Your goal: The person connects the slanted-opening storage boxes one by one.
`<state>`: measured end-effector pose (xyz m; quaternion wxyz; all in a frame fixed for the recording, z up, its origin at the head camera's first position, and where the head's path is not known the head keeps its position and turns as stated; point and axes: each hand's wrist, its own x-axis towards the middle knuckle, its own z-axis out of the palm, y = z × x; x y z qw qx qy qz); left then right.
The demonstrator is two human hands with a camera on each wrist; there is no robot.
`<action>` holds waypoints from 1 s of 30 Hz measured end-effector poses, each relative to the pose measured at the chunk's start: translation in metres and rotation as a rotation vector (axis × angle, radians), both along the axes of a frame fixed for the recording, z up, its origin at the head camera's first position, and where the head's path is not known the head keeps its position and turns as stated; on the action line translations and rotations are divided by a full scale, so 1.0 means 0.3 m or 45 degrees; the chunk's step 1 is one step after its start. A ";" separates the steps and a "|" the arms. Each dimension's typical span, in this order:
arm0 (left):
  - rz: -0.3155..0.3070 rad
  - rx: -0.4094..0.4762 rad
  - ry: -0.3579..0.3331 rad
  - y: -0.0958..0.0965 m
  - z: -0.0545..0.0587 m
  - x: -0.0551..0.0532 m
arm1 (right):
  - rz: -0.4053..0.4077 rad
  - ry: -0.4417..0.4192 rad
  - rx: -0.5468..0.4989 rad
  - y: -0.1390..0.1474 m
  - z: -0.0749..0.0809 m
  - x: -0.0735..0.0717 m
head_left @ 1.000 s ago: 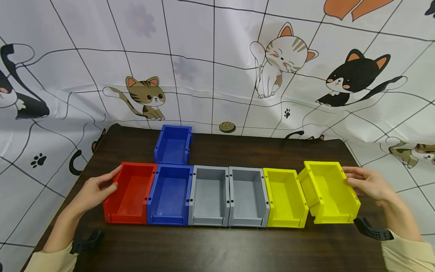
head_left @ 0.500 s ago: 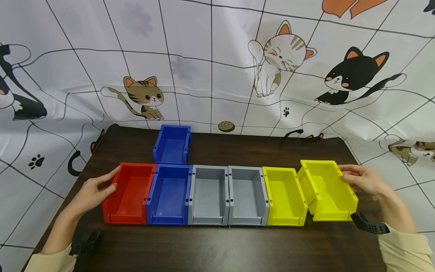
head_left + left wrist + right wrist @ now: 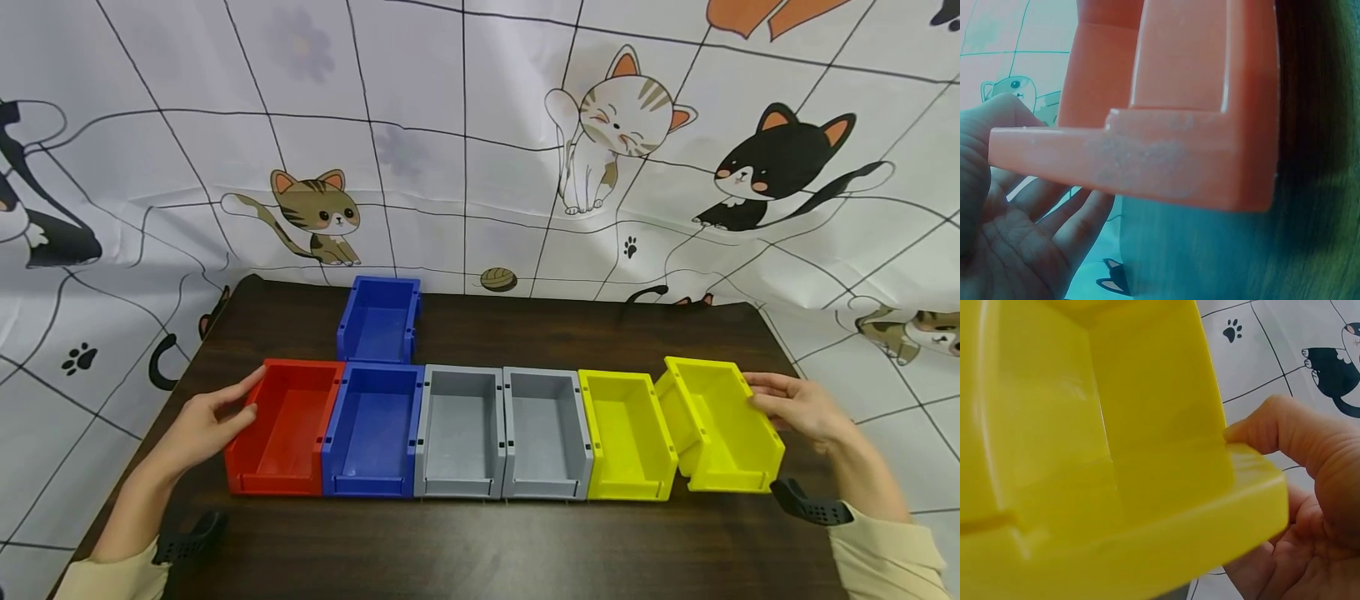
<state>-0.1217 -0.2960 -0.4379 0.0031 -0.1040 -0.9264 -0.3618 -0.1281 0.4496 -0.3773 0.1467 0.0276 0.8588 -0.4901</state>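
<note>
Along the table stands a row of open-front bins. At its left end is a red bin [image 3: 288,429]; my left hand [image 3: 206,429] grips its left wall, thumb at the rim and fingers outside, as the left wrist view shows. At the right end my right hand [image 3: 806,408] holds a yellow bin [image 3: 723,425] by its right wall. In the right wrist view the thumb [image 3: 1260,428] lies at the rim and the other fingers are partly hidden. This bin sits slightly higher than the row and tilts, its left wall close against the second yellow bin [image 3: 630,437].
Between them stand a blue bin [image 3: 372,429] and two grey bins [image 3: 465,429], side by side. Behind the blue one is another blue bin [image 3: 380,321]. A white curtain [image 3: 450,167] with cat prints hangs behind the dark wooden table [image 3: 480,546].
My right hand and the yellow bin in it have shifted slightly left, closer to the row, and the bin has dipped a little. My left hand has stayed on the red bin.
</note>
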 end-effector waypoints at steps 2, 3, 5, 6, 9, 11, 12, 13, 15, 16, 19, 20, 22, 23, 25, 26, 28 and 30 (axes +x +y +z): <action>-0.002 0.004 0.004 -0.002 0.000 0.000 | 0.001 0.006 0.038 -0.004 0.000 -0.003; -0.004 0.008 0.003 -0.003 0.000 0.001 | 0.000 0.009 0.051 -0.005 0.000 -0.003; -0.009 0.022 -0.012 -0.004 -0.002 0.001 | 0.001 0.014 0.066 -0.005 -0.003 0.000; -0.011 0.026 -0.023 -0.005 -0.003 0.000 | -0.002 0.021 0.057 -0.001 -0.006 0.003; -0.003 0.028 -0.055 -0.006 -0.003 -0.002 | 0.023 0.043 0.004 0.013 -0.011 0.017; 0.000 0.030 -0.076 -0.007 -0.002 -0.004 | 0.051 0.060 -0.031 0.021 -0.012 0.024; 0.003 0.030 -0.083 -0.007 0.000 -0.004 | 0.075 0.078 -0.025 0.022 -0.012 0.026; 0.004 0.029 -0.084 -0.006 0.001 -0.005 | 0.097 0.097 -0.011 0.022 -0.012 0.029; 0.001 0.034 -0.084 -0.004 0.003 -0.006 | 0.138 0.186 0.105 0.013 -0.010 0.034; -0.005 0.035 -0.082 -0.004 0.004 -0.007 | 0.147 0.255 0.209 0.005 -0.010 0.037; -0.006 0.031 -0.069 -0.003 0.004 -0.008 | 0.164 0.556 0.500 -0.040 -0.010 0.046; -0.007 0.032 -0.068 -0.003 0.004 -0.009 | 0.161 0.656 0.564 -0.059 -0.011 0.048; -0.011 0.035 -0.064 -0.004 0.003 -0.010 | 0.185 0.810 0.631 -0.099 -0.014 0.051; -0.013 0.036 -0.061 -0.005 0.003 -0.009 | 0.225 0.865 0.624 -0.120 -0.017 0.051; -0.016 0.040 -0.055 -0.006 0.002 -0.008 | 0.330 0.884 0.606 -0.154 -0.020 0.049; -0.017 0.041 -0.050 -0.007 0.002 -0.008 | 0.377 0.874 0.623 -0.168 -0.022 0.049; -0.015 0.035 -0.042 -0.007 0.003 -0.005 | 0.462 0.837 0.642 -0.186 -0.024 0.047; -0.017 0.025 -0.037 -0.006 0.005 -0.005 | 0.505 0.780 0.643 -0.195 -0.028 0.050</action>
